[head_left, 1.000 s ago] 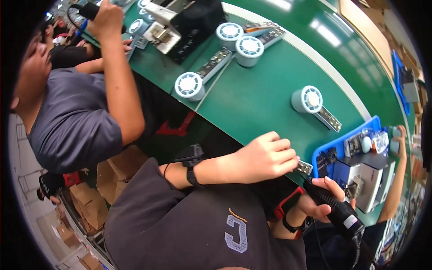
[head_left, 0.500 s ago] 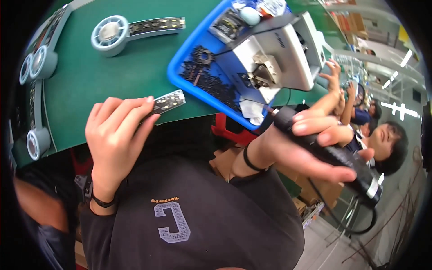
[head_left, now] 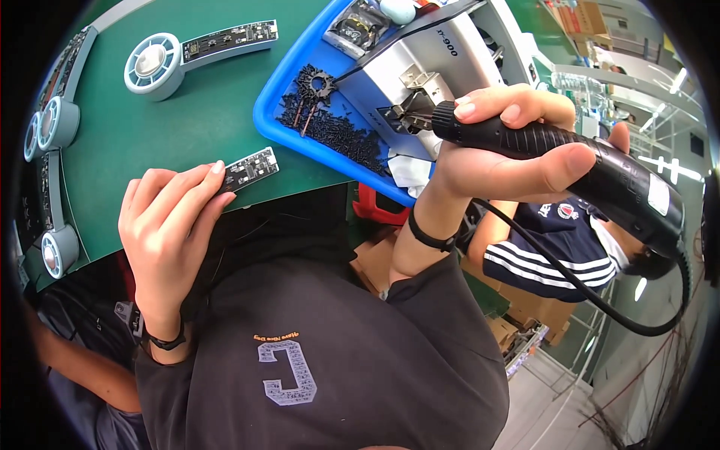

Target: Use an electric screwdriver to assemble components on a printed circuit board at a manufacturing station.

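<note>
At the near edge of the green table (head_left: 217, 101), the left hand (head_left: 166, 232) is pinching the board (head_left: 251, 171), thumb and forefinger closing on its left end. The board's bare part is sticking out to the right of the fingertips, slanting up a little, while the fingers are hiding its other end. To the right, the right hand (head_left: 487, 169) is wrapping around the screwdriver (head_left: 622, 180), its fingers lying over the top and its thumb stretching along the underside. The driver's tip is pointing left, out past the fingers, at the front of the feeder (head_left: 450, 56); whether it is touching the metal there, I cannot tell. Its cord (head_left: 585, 289) is looping below the hand. Between the hands, the blue tray (head_left: 268, 112) is holding black screws (head_left: 345, 139), a white cloth (head_left: 410, 171) and the feeder. Beyond the board, a round fan (head_left: 154, 66) is lying on the table.
</note>
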A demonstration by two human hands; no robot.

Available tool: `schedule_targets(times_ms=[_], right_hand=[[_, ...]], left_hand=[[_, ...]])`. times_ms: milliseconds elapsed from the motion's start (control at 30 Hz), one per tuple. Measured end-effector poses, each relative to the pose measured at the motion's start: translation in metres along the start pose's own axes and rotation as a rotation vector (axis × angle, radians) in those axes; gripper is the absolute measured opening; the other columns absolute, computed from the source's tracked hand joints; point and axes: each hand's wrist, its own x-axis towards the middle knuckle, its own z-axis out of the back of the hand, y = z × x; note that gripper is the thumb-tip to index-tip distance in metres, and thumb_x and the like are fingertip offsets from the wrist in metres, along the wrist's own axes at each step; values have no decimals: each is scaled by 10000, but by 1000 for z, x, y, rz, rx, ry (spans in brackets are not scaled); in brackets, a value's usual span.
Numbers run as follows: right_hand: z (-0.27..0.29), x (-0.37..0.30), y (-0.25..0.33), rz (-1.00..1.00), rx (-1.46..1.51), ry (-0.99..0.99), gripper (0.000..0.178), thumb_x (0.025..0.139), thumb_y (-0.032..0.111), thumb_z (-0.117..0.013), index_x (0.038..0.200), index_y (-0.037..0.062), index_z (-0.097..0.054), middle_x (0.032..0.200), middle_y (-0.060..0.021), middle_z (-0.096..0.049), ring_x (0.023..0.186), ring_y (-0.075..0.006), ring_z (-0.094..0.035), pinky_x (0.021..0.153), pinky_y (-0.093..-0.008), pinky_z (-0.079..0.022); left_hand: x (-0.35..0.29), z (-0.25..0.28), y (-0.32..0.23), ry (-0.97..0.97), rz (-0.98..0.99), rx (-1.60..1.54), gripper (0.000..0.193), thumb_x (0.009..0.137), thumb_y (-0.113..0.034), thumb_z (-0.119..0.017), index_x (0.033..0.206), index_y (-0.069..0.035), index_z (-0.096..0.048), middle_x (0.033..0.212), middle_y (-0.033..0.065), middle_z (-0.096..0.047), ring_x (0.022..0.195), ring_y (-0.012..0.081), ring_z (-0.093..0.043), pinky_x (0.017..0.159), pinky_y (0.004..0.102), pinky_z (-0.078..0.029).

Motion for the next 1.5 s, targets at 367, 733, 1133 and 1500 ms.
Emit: schedule_targets(times_ms=[367,733,1133,1500], right_hand=[[-11,10,1,-117,38,166,552,1139,541,-440,1396,52,-421,671,-102,-510,397,-224,-487,383,-309,-442],[-44,-55,57,-154,462,81,650,1121,628,-411,1326,12,-421,759,-94,-490,459,-235,-510,431,-350,-468],[-79,-84,56,-316,532,-29,743,1125,615,-434,1617,88,-254,735,-119,-485,366,-209,-444,339,-337,-443],[-68,-75,50,-269,646,150,898,1092,745,-386,1715,240,18,807,-164,-545,490,-285,-591,464,-389,-571]], left_hand=[[6,5,1,7,20,-29,319,784,-118,-909,1083,-60,-816,1034,20,-802,810,210,-649,715,349,-473],[-6,-1,8,-34,29,-73,317,793,-166,-910,1085,-82,-820,1041,-4,-801,806,197,-658,698,345,-469],[-7,-3,11,-47,53,-93,322,783,-179,-913,1071,-77,-812,1022,-12,-797,799,183,-664,674,340,-445],[-4,-2,9,-10,71,-93,298,778,-165,-909,1033,-75,-784,1019,-11,-797,800,185,-673,678,338,-444]])
